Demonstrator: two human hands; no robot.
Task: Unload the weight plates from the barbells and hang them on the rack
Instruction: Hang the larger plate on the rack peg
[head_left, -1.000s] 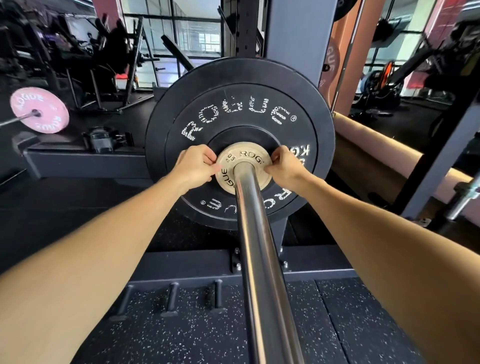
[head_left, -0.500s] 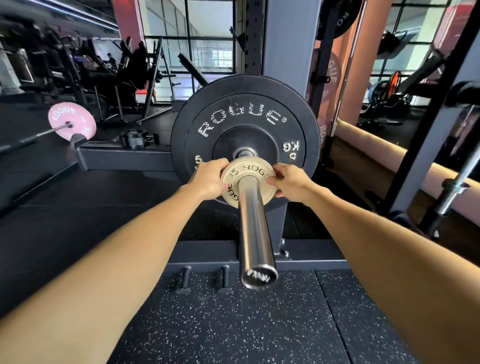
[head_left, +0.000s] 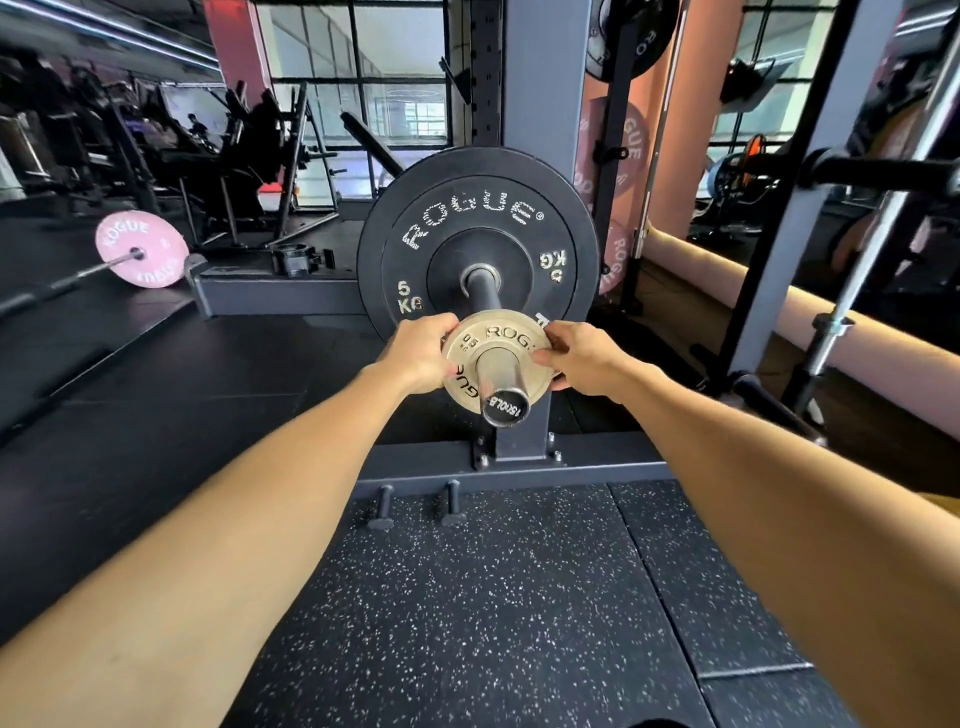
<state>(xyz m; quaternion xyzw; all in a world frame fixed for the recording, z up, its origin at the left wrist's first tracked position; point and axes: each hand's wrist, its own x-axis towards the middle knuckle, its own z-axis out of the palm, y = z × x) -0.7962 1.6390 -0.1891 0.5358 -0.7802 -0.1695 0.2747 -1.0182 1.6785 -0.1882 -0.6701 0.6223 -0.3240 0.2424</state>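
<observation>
You've got two plates on this sleeve (head_left: 501, 387): one small plate (head_left: 485, 345) near the tip, both your grips, left hand (head_left: 418, 353) and right hand (head_left: 579, 358), pinching its rim, and one black plate (head_left: 478, 228) further back. One pink plate (head_left: 141, 248) sits far left.

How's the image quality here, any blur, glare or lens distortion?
Head view: wide-angle bend bows the rack upright and stretches both forearms; the small plate and the hands are sharp; the edges smear, especially the right; bright windows backlight the dim gym.

Both hands, left hand (head_left: 422, 353) and right hand (head_left: 581, 356), grip a small pale plate (head_left: 470, 347). It sits near the barbell sleeve (head_left: 500, 381) end, apart from the black plate (head_left: 478, 228).
</observation>
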